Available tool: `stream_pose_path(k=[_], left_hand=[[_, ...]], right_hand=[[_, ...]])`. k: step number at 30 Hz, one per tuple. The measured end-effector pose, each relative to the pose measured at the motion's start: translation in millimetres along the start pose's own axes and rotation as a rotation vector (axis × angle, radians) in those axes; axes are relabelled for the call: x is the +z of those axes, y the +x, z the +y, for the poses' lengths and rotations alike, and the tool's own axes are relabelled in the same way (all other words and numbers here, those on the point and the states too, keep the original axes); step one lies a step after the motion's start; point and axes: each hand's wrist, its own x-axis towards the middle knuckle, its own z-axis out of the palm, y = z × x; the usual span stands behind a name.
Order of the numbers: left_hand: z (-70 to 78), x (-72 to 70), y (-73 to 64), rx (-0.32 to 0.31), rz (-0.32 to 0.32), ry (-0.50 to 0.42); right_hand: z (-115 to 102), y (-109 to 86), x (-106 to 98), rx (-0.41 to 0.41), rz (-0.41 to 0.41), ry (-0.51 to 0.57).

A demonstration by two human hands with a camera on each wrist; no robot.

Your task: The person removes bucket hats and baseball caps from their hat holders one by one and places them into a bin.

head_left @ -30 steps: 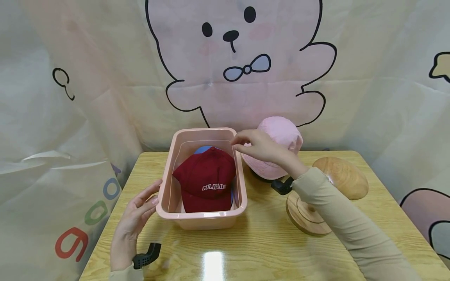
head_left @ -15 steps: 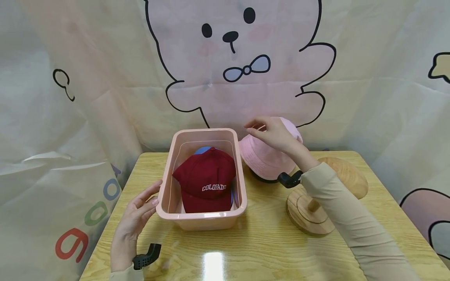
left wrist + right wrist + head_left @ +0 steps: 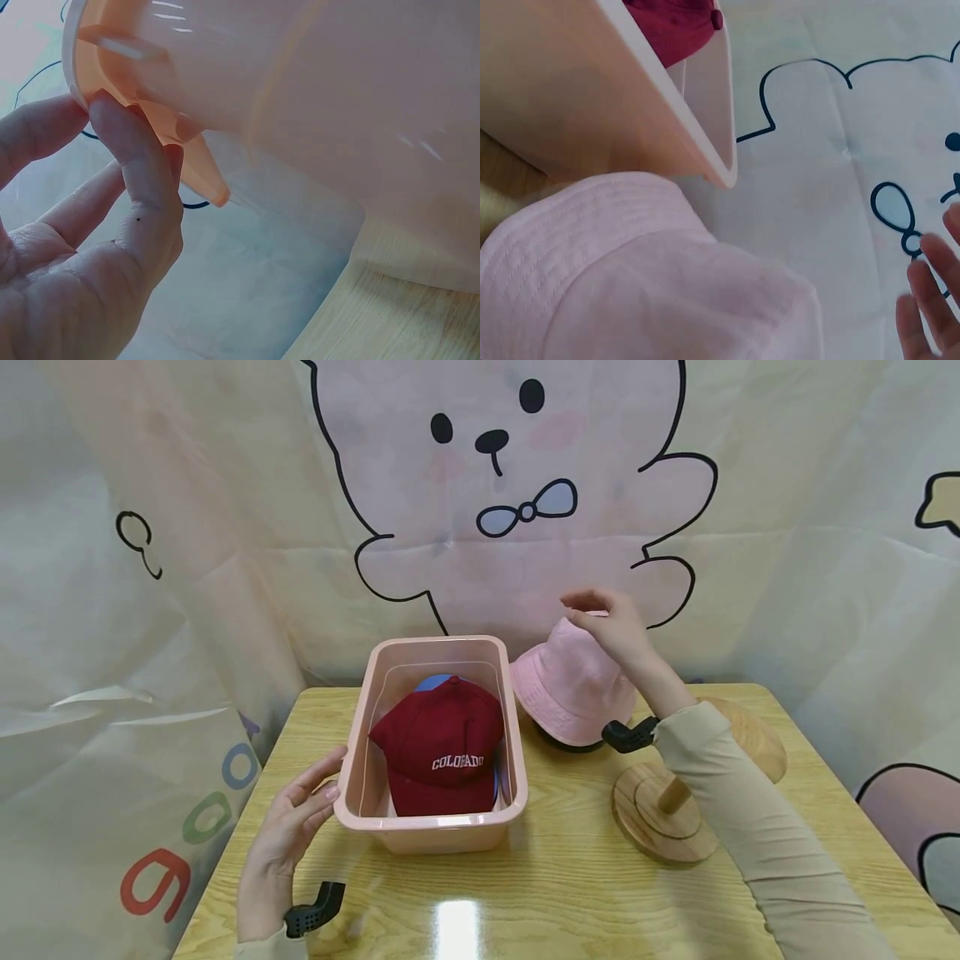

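Note:
A pink plastic bin (image 3: 431, 837) stands on the table, and a dark red "COLORADO" baseball cap (image 3: 442, 735) lies inside it over something blue (image 3: 432, 682). My left hand (image 3: 288, 831) holds the bin's left rim, thumb and fingertips at the lip in the left wrist view. To the right of the bin sits a pink bucket hat (image 3: 573, 689) with a black base showing beneath. My right hand (image 3: 611, 622) hovers at the hat's crown, fingers loosely bent. In the right wrist view its spread fingers (image 3: 930, 292) appear apart from the hat (image 3: 660, 285).
A round wooden base with a short peg (image 3: 663, 814) lies at the right of the table (image 3: 360, 893). Behind it is a rounded wooden piece (image 3: 750, 739), partly covered by my right sleeve (image 3: 757, 827). A printed cloth backdrop (image 3: 525, 577) hangs behind the table.
My right hand has moved from the bin's right rim, across the pink bucket hat, to the right side of its crown. The left hand and bin have stayed put.

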Motion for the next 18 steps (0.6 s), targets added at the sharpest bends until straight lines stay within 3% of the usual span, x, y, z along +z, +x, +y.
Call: stream_pose_path(k=[13, 18], left_hand=[[-0.3, -0.1, -0.2, 0.003, 0.0, -0.005], [0.1, 0.3, -0.3, -0.003, 0.003, -0.006]], right_hand=[[17.3, 8.9, -9.0, 0.14, -0.037, -0.111], [22.5, 11.1, -11.4, 0.175, -0.073, -0.205]])
